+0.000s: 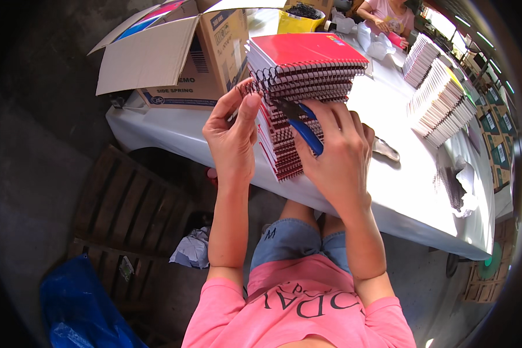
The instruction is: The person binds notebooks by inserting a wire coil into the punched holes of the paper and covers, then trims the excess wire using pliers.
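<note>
A tall stack of spiral-bound notebooks (307, 53) with red covers stands on the table right in front of me, its dark coil bindings turned toward me. At the left corner of the stack, my left hand (231, 130) pinches the loose end of a dark spiral coil (247, 87) between thumb and fingertips. My right hand (341, 153) is wrapped round blue-handled pliers (306, 136) in front of the coils. Their dark jaws point left, toward the coil end; whether they touch it I cannot tell.
An open cardboard box (206, 64) stands left of the stack. Behind is a yellow container (298, 24) with black pieces. More notebook stacks (441, 107) rise at the right, near a scissor-like metal tool (385, 149). Another person (388, 20) works at the far end. A wooden pallet (130, 214) lies below left.
</note>
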The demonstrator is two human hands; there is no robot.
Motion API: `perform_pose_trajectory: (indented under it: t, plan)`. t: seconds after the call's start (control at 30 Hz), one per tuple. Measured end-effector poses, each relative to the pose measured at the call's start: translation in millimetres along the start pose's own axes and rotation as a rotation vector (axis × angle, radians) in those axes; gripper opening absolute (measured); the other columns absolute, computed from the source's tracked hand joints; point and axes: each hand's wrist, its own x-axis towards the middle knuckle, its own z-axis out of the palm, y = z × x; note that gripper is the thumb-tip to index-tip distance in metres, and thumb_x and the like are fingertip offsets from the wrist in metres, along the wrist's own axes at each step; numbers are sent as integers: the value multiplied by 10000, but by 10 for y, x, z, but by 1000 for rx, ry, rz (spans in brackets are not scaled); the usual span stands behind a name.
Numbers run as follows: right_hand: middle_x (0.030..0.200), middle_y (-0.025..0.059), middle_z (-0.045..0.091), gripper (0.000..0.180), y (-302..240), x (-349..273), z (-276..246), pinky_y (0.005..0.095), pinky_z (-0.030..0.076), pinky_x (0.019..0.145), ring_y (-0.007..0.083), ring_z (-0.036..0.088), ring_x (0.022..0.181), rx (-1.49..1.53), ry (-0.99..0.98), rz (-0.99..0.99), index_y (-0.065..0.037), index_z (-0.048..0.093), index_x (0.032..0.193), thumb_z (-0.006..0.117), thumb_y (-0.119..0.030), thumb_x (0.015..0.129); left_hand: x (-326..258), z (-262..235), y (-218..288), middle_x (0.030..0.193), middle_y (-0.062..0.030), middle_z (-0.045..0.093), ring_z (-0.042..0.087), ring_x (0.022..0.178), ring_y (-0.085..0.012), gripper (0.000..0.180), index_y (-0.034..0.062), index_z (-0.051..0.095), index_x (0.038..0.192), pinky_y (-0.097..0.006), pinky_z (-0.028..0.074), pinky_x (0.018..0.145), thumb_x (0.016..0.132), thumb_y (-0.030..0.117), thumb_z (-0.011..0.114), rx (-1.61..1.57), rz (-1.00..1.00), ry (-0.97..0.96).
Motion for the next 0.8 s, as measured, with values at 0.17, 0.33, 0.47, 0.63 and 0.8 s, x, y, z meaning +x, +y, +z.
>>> perform_pose_trajectory:
  t: [0.17,0.33,0.47,0.63,0.8]
  plan:
    - [938,45,583,371,-93,2,-14,395,402,756,249,579,865,-78,-24,-13,-127,616,1080,719,-204,732,12,38,6,746,16,622,363,507,15,239,-16,661,995,-160,241,425,856,173,708,83,97,24]
    - [861,96,619,356,31,6,123,426,488,673,313,642,756,61,-26,-17,-103,611,1037,728,-229,725,12,12,-15,777,35,616,399,577,12,225,-19,671,993,-144,278,483,858,157,709,117,110,18]
    - [842,128,648,349,94,12,142,436,533,630,345,660,710,196,-90,28,-111,607,1048,721,-157,721,10,42,-16,769,35,610,403,580,9,239,-22,669,999,-144,283,488,852,161,715,110,104,47]
    - [845,120,647,369,116,11,132,423,542,614,334,663,690,132,-66,-26,-124,608,1061,712,-107,708,2,44,-12,726,44,590,396,554,5,250,-22,669,998,-151,282,471,845,168,723,129,123,44]
    - [916,81,612,377,60,38,64,436,497,709,295,623,831,64,-58,-43,-134,614,1084,720,-218,732,18,26,-28,769,-9,635,382,497,1,241,-27,659,994,-168,255,430,854,163,708,163,163,60]
